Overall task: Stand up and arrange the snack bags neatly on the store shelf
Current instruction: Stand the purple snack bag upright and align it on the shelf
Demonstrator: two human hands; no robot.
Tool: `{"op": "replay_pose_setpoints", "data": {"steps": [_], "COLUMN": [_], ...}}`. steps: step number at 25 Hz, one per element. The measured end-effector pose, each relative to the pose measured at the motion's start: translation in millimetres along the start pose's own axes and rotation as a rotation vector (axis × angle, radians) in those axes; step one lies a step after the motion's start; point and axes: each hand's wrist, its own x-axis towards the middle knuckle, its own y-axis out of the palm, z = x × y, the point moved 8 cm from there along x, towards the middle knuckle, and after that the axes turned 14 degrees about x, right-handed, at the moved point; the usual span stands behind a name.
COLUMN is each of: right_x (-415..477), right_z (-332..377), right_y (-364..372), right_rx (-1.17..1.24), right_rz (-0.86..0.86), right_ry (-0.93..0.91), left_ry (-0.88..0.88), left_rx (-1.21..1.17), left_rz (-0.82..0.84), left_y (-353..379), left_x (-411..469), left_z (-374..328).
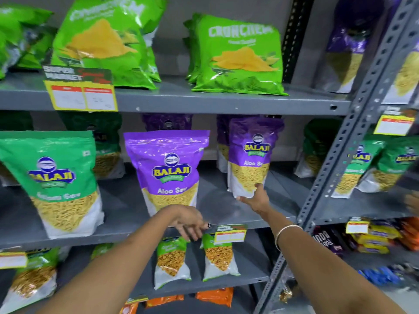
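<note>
Two purple Aloo Sev bags stand on the grey middle shelf (217, 207). My right hand (255, 199) grips the bottom edge of the right purple bag (252, 155), which stands upright further back on the shelf. The left purple bag (169, 171) stands upright near the shelf's front edge. My left hand (189, 222) hovers just below and in front of it, fingers apart, holding nothing. A green Balaji sev bag (56, 180) stands at the left of the same shelf.
Green chip bags (238, 57) sit on the top shelf with a yellow price tag (80, 96) on its edge. Small green snack bags (218, 257) stand on the lower shelf. A perforated grey upright (340, 141) divides off the neighbouring rack of more bags. Another person's hand (412, 201) shows at the right edge.
</note>
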Motion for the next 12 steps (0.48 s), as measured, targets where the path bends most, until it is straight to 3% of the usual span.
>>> {"op": "replay_pose_setpoints", "data": {"steps": [2, 5, 9, 12], "right_x": [25.8, 74.3, 113.0, 123.7], "right_z": [-11.1, -23.4, -21.4, -17.2], "right_y": [-32.8, -57.6, -48.0, -35.6], "right_rx": [0.042, 0.210, 0.360, 0.448], "right_rz": [-0.014, 0.071, 0.336, 0.439], "right_ry": [0.011, 0.011, 0.010, -0.042], "left_ry": [0.083, 0.053, 0.129, 0.131], "left_rx": [-0.121, -0.229, -0.465, -0.586], "left_rz": [-0.255, -0.594, -0.762, -0.799], "left_y": [-19.1, -53.9, -86.3, -88.3], "left_x": [27.5, 70.9, 128.9, 151.4], "left_z": [-37.7, -64.7, -80.9, -87.5]}}
